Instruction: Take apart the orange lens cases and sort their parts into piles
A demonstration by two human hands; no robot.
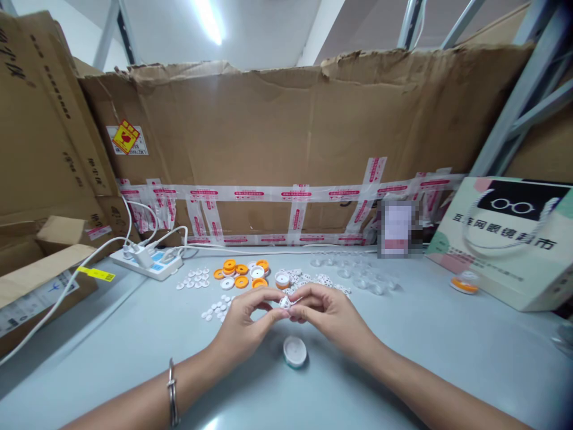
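Observation:
A small white piece [285, 303] is pinched between the fingertips of my left hand [253, 316] and my right hand [324, 307], which meet over the middle of the table. Just below them a round white disc-shaped part [295, 352] with a greenish lower edge lies on the table. Behind my hands are orange rings [241, 281], white rings [257, 272], and a pile of small white patterned pieces [320, 279]. Small white round pieces [216, 309] lie left of my left hand, with more white pieces [193, 278] farther back.
Clear plastic domes [364, 276] spread at the back right. An orange and white part [464, 282] sits by a printed bag [501, 239]. A power strip [154, 263] with cables and an open cardboard box [49, 292] are at left. Cardboard [286, 131] walls the back.

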